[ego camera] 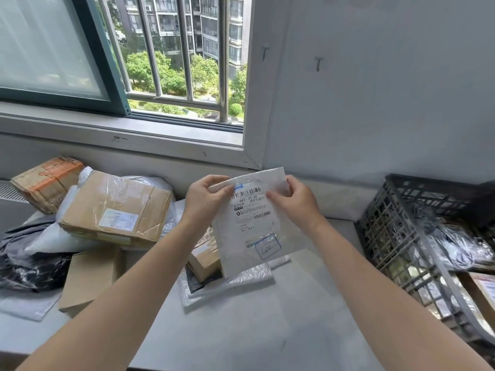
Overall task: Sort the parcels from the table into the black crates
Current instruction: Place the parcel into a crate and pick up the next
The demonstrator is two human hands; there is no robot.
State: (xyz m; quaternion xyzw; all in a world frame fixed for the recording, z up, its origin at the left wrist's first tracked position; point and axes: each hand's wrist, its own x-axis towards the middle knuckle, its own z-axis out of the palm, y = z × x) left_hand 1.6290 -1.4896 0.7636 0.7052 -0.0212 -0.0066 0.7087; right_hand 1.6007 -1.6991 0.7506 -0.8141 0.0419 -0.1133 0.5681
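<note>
I hold a flat white mailer parcel (257, 231) upright above the table (241, 330), its shipping label facing me. My left hand (206, 199) pinches its top left corner. My right hand (294, 199) pinches its top right edge. A black crate (396, 236) stands at the right with bagged parcels inside. More parcels lie at the left: a taped cardboard box (115, 207), an orange-taped carton (48, 183), a plain brown box (91, 277), a small box (205, 261) behind the mailer and a clear plastic bag (227, 285) under it.
A dark plastic bag (29, 266) and white bags (56, 236) are heaped at the far left. A second crate section with a cardboard parcel (482, 293) shows at the right edge. The window sill (120, 135) and wall run behind the table.
</note>
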